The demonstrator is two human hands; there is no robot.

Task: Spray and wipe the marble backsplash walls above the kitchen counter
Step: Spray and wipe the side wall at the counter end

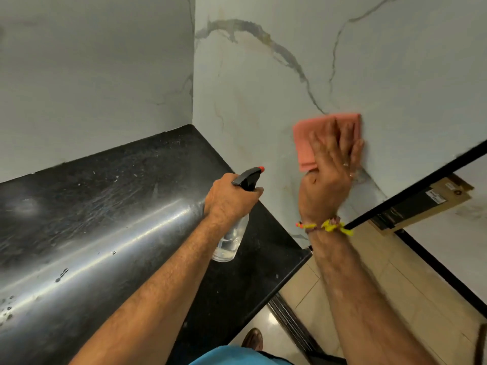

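The white marble backsplash (263, 83) with grey veins meets a second marble wall (92, 69) in a corner above the black counter (92, 206). My right hand (326, 175) lies flat with spread fingers on a folded pink cloth (305, 138), pressing it against the right wall near that wall's lower right edge. My left hand (229, 198) grips the neck of a clear spray bottle (232, 238) with a black trigger head and orange nozzle tip, held over the counter with the nozzle towards the right wall.
The glossy black counter shows droplets and streaks, and its front edge runs down to the lower middle. Beige tiled floor (369, 280) lies to the right past a black-framed edge (411, 191). A shoe (253, 338) shows at the bottom.
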